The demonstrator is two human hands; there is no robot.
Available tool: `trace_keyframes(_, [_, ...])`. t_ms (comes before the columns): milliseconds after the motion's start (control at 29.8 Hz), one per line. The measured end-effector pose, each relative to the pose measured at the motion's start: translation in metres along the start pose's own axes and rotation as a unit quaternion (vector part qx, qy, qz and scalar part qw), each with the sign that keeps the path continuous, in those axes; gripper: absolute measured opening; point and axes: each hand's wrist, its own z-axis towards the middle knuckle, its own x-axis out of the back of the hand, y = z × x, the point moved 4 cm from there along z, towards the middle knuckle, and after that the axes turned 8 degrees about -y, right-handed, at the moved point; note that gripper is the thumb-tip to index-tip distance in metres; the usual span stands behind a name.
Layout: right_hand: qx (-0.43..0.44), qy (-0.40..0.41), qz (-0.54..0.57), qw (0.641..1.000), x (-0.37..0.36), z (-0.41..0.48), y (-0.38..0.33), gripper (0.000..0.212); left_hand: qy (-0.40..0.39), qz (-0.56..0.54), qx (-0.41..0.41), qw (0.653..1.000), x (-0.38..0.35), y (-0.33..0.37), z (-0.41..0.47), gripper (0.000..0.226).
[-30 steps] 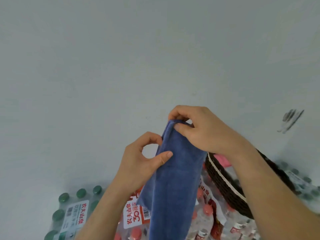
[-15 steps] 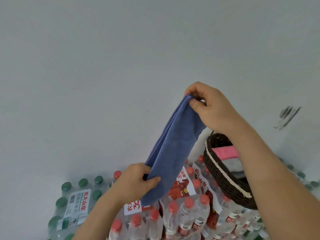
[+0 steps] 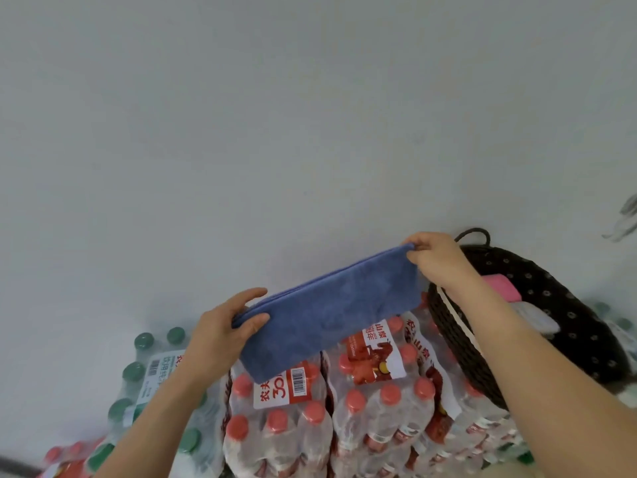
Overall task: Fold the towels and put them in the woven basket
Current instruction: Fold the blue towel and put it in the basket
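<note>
Left hand [image 3: 220,327]: thumb on the near face, fingers behind, pinching the lower left end of a folded blue terry towel [image 3: 331,305]; right hand [image 3: 439,260]: fingers curled, pinching the upper right corner; towel held taut in the air between them, a long band of several layers, tilted up to the right, above shrink-wrapped packs of red-capped water bottles [image 3: 379,412]; just right of it, an oval dark brown woven basket [image 3: 444,332] with loop handle and dotted dark lining, resting on the packs; inside it a folded pink towel [image 3: 499,288] and a pale grey-white one [image 3: 531,315]; green-capped bottle packs [image 3: 138,370] at left; plain pale wall [image 3: 310,132] behind.
</note>
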Motion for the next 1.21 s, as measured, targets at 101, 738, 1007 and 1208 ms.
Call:
trace_keyframes(101, [-0.007,0.003,-0.004,1.000,-0.013,0.021,0.015,0.024,0.040,0.071,0.006,0.997,0.006,-0.001,0.020,0.036])
trace_keyframes(738, [0.043,-0.014,-0.127,0.991,-0.083,-0.072,0.145,0.022,0.117,0.057,0.157,0.979,-0.070,-0.096,-0.057,0.049])
trace_keyframes(1007, [0.191,-0.062,-0.288,0.936,-0.118,-0.082,0.121,0.032,0.166,-0.125,0.242,0.948,-0.066,-0.091,-0.061,0.032])
trace_keyframes(1208, [0.225,-0.049,-0.287,0.930,-0.121,-0.076,0.115,0.023,0.162,-0.220,0.282,0.920,-0.066,-0.086,-0.055,0.016])
